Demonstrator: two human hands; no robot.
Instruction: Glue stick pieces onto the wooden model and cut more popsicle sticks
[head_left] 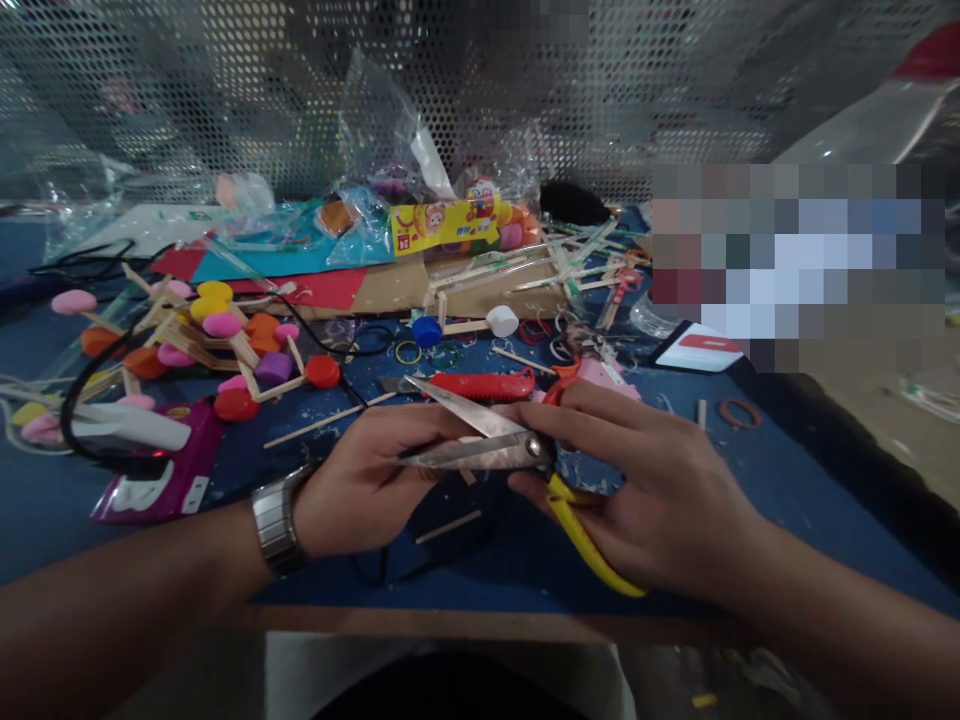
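My right hand [645,480] is wrapped round a pair of scissors [525,450] with one yellow handle loop and one orange-red one. The blades stand apart and point left, across the front of my left hand [375,470]. That hand, with a silver watch [279,520] at the wrist, is closed, its fingertips partly hidden behind the blades. A small pale bit shows there, too covered to name. Just beyond the hands lies a red-handled utility knife [480,385]. Below them a short wooden stick [448,527] rests on the blue table.
Stick frames with coloured clay balls [223,325] stand at the left beside a purple box [202,460] and black cable. A yellow-labelled clay pack [446,228], plastic bags and cardboard [390,290] fill the back. A phone [697,350] and brown ring [740,414] lie right.
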